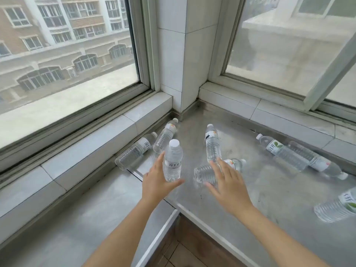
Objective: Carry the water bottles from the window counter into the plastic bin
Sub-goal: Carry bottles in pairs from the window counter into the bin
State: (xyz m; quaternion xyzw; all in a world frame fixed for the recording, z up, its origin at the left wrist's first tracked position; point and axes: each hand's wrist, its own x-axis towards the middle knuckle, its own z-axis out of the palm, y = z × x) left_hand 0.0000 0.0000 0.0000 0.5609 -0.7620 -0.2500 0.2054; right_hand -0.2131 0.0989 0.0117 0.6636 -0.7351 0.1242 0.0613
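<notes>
Several clear water bottles are scattered on the steel window counter (221,209). One upright bottle (173,160) stands near the corner; my left hand (158,180) is spread around its lower left side, fingers apart, thumb under it, not closed. A second upright bottle (212,143) stands to the right. My right hand (227,182) hovers open over a lying bottle (204,173), fingertips near the second upright one. Two bottles (134,151) (164,137) lie against the left sill. The plastic bin is out of view.
More bottles lie at the right: two side by side (289,153) (319,162) along the right sill, another (337,207) at the frame's right edge. Windows and a tiled pillar (181,54) close off the corner. The counter's inner edge (167,226) drops to a tiled floor.
</notes>
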